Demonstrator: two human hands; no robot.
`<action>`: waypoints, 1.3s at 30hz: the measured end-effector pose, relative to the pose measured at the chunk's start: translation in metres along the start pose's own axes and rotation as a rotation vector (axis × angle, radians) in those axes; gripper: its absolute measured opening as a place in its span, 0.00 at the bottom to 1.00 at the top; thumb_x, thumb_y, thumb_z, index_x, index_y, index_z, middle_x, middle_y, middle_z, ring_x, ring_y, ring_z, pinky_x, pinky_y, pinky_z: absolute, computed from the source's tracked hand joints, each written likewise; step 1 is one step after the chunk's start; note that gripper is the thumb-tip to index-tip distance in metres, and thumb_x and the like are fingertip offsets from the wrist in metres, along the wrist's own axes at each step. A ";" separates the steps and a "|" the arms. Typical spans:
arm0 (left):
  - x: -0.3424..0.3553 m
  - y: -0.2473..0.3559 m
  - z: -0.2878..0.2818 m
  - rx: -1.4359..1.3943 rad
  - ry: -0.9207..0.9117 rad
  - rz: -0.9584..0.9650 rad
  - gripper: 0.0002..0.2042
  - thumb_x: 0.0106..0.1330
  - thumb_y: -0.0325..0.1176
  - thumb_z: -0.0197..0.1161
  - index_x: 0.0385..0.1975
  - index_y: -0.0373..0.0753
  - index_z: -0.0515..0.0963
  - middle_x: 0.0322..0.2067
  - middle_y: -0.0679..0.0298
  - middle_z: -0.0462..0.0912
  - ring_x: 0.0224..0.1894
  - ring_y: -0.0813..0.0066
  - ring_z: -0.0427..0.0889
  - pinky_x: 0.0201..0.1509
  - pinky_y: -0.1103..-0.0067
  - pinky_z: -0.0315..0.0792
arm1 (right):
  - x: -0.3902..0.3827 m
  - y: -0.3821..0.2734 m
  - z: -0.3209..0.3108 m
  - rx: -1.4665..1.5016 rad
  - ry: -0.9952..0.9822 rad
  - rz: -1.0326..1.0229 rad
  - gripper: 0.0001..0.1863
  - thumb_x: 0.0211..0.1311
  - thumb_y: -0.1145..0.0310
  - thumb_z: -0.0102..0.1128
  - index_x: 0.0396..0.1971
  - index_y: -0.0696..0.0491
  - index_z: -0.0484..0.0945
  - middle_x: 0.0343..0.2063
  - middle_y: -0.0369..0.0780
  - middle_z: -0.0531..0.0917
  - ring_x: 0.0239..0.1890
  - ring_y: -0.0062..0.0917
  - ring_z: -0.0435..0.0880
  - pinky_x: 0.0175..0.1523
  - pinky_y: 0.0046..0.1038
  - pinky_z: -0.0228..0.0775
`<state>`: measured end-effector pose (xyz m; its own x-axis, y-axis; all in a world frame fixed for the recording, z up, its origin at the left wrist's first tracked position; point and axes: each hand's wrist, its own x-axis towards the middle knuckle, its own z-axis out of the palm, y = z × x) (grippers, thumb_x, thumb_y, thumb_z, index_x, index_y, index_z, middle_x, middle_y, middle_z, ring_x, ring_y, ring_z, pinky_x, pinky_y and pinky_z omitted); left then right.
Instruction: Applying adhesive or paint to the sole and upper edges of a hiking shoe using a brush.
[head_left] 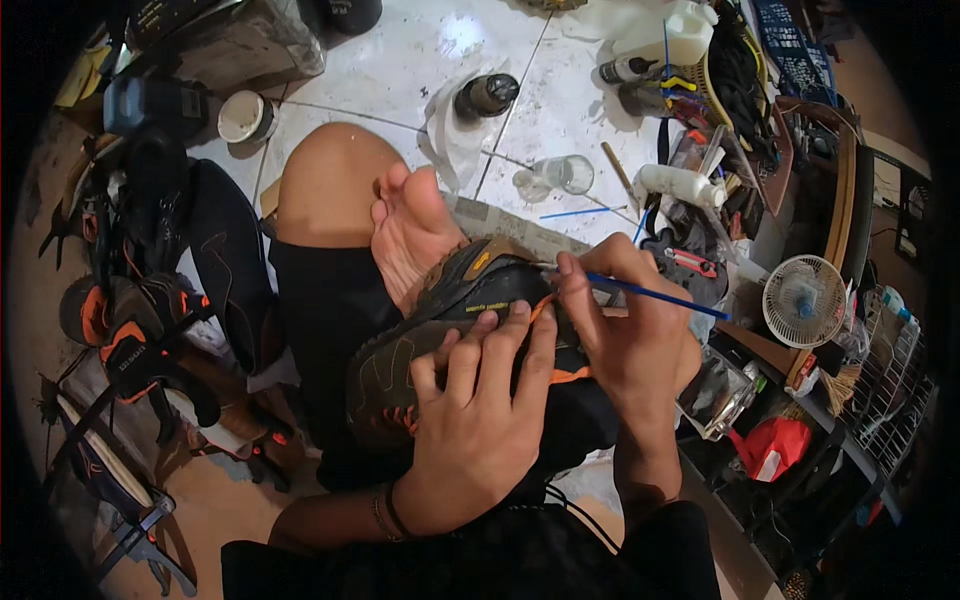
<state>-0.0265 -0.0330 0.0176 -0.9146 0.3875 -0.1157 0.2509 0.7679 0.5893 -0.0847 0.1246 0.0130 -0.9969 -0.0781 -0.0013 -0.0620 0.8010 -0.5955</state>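
Observation:
A dark olive-brown shoe [383, 362] with orange laces and orange trim lies on its side across my lap. My left hand [475, 415] rests over it, its fingers bent across the sole edge and holding the shoe against my leg. Pinched in my right hand [632, 335] is a thin blue-handled brush [668, 294]. Its tip end reaches the gap by the shoe's sole, near an orange strip; the bristles are too small to make out. Part of the shoe is hidden beneath both hands.
My bare foot [415, 225] is just beyond the shoe. On the tiles stand a glass jar [568, 175], a dark bottle [488, 95] and a white tub [246, 118]. Clamped shoes [140, 350] crowd the left. A small fan [803, 302] and cluttered shelves are right.

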 end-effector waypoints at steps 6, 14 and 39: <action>-0.003 0.001 0.000 -0.003 0.011 -0.011 0.22 0.64 0.32 0.58 0.59 0.40 0.78 0.54 0.61 0.77 0.56 0.63 0.76 0.56 0.61 0.69 | 0.003 0.000 -0.001 0.061 -0.045 -0.106 0.12 0.59 0.72 0.71 0.26 0.55 0.74 0.18 0.41 0.74 0.23 0.36 0.74 0.35 0.32 0.63; 0.000 0.002 -0.001 -0.002 0.015 -0.018 0.22 0.64 0.32 0.59 0.59 0.39 0.78 0.54 0.61 0.77 0.57 0.63 0.76 0.56 0.61 0.69 | 0.013 0.005 0.001 0.198 -0.120 -0.175 0.10 0.58 0.72 0.72 0.27 0.55 0.77 0.19 0.40 0.75 0.23 0.36 0.75 0.35 0.31 0.64; 0.004 0.001 -0.003 0.031 -0.001 0.005 0.21 0.65 0.30 0.61 0.59 0.38 0.79 0.55 0.59 0.77 0.55 0.62 0.78 0.53 0.63 0.71 | 0.073 0.076 0.034 0.487 -0.621 -0.164 0.25 0.42 0.58 0.82 0.34 0.53 0.76 0.28 0.34 0.79 0.31 0.21 0.75 0.40 0.25 0.67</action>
<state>-0.0312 -0.0322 0.0206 -0.9132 0.3915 -0.1134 0.2650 0.7818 0.5644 -0.1610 0.1591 -0.0599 -0.7596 -0.6025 -0.2449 -0.0346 0.4135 -0.9098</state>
